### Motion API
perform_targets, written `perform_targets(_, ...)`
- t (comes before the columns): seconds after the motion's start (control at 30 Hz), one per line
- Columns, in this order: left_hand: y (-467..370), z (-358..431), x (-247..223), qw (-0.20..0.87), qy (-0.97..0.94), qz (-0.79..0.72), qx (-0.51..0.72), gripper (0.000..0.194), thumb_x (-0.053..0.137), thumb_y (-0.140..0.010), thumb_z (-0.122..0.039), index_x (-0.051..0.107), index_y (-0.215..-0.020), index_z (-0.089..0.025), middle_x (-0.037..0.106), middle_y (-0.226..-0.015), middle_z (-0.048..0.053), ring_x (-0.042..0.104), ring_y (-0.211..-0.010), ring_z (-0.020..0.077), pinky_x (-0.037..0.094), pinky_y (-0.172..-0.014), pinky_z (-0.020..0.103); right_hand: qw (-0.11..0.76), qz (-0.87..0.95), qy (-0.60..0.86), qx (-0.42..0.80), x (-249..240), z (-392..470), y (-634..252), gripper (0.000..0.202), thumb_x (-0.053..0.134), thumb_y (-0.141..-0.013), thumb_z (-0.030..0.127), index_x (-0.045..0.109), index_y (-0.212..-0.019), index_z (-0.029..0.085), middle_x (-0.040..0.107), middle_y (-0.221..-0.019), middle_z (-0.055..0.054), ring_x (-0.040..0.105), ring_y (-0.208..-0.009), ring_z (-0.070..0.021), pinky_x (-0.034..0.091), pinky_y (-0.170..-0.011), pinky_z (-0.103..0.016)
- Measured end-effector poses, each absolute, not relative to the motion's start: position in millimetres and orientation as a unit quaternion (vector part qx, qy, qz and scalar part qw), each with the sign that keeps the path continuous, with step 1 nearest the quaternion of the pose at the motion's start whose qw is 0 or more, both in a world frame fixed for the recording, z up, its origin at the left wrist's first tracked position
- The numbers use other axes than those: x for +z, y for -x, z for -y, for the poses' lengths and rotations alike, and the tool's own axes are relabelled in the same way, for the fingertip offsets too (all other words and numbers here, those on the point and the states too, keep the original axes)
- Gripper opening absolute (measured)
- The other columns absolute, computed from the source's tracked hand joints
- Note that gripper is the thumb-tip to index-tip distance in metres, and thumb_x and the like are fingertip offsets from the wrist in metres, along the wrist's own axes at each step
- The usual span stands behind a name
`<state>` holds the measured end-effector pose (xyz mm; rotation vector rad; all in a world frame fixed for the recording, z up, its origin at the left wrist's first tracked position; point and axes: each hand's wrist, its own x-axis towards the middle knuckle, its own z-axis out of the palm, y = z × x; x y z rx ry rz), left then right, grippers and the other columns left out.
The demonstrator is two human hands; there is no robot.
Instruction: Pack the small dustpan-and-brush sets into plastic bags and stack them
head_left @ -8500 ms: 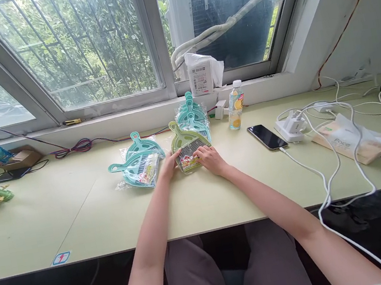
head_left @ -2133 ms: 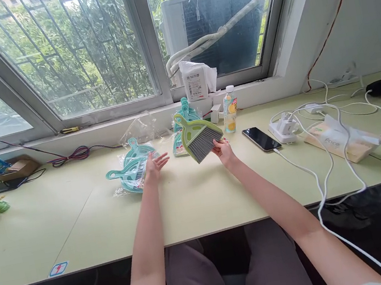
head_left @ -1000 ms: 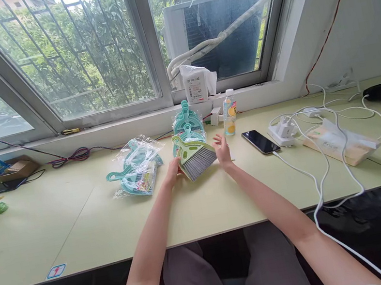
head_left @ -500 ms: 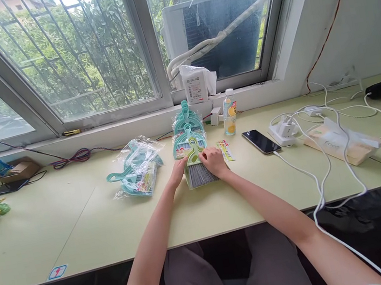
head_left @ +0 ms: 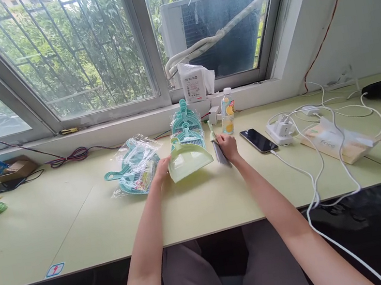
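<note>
A pale green dustpan [head_left: 190, 161] is held by its left side in my left hand [head_left: 162, 169], its wide edge toward me. To the right, apart from the pan, my right hand [head_left: 228, 146] grips a small green brush [head_left: 218, 151] with grey bristles, turned on its side. Behind the dustpan lie teal brush-and-dustpan sets [head_left: 185, 122] in clear wrap. Left of my left hand rest more wrapped teal sets [head_left: 136, 169], one handle pointing left.
A drink bottle [head_left: 228, 111] and a phone [head_left: 258, 141] on a cable are right of the brush. Farther right are a power strip [head_left: 280, 131], white cables and a tissue pack [head_left: 337, 138]. The table [head_left: 111, 235] ends at a front edge.
The green brush and dustpan, together before, are now apart. My right hand has moved right with the brush, and my left hand slightly left with the dustpan. The colourful card is no longer visible.
</note>
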<state>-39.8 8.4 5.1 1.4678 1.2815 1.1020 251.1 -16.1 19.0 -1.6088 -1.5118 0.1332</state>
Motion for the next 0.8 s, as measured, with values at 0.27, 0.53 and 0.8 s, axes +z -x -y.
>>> perform_targets(0.27, 50.2, -5.2, 3.5, 0.292, -0.697, -0.529, 0.387, 0.032, 0.06, -0.076, -0.035, 0.053, -0.049, -0.02, 0.047, -0.049, 0.0, 0.051, -0.061, 0.017, 0.033, -0.057, 0.025, 0.234, 0.657, 0.714, -0.061, -7.6, 11.4, -262.0, 0.041, 0.036, -0.094, 0.027, 0.069, -0.073, 0.014, 0.07, -0.088, -0.017, 0.06, -0.091, -0.0262, 0.033, -0.085, -0.039)
perform_targets(0.53, 51.5, -4.8, 8.0, 0.158, -0.718, -0.608, 0.3, 0.036, 0.037, -0.089, -0.036, 0.058, -0.064, -0.019, 0.066, -0.073, 0.004, 0.058, -0.067, 0.0181, 0.039, -0.065, 0.028, 0.158, 0.638, 0.75, -0.071, 5.6, 19.6, -245.1, 0.035, 0.037, -0.094, 0.03, 0.067, -0.09, 0.013, 0.069, -0.097, -0.016, 0.059, -0.095, -0.0273, 0.029, -0.089, -0.042)
perform_targets(0.8, 45.5, -3.9, 5.4, 0.124, -0.737, -0.605, 0.274, 0.035, 0.042, -0.089, -0.044, 0.053, -0.066, -0.02, 0.065, -0.072, 0.005, 0.056, -0.07, 0.0186, 0.036, -0.064, 0.027, 0.172, 0.623, 0.763, 0.002, 3.9, 23.4, -237.7, 0.037, 0.058, -0.08, 0.039, 0.058, -0.111, 0.018, 0.065, -0.112, -0.015, 0.053, -0.109, -0.0326, 0.028, -0.09, -0.045)
